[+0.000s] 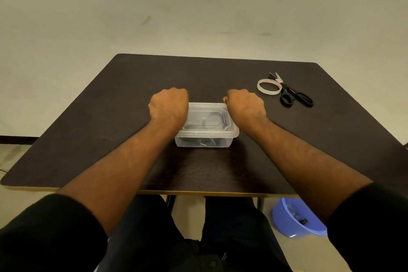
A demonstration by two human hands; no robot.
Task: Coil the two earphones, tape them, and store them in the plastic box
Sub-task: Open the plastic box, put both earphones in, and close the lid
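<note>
At the middle of the dark table (110,117), in the head view, a clear plastic box (205,137) stands with its lid (207,117) on; dark coiled earphones (198,141) show dimly through the front wall. The left hand (169,106) lies at the box's far left corner, knuckles up, fingers curled down over the lid edge. The right hand (245,105) lies likewise at the far right corner. Whether either truly clasps the rim cannot be told, fingertips being hidden. Tape (269,86) and black scissors (291,94) lie touching at the far right, well apart from the box. A blue basin (293,218) sits on the floor.
</note>
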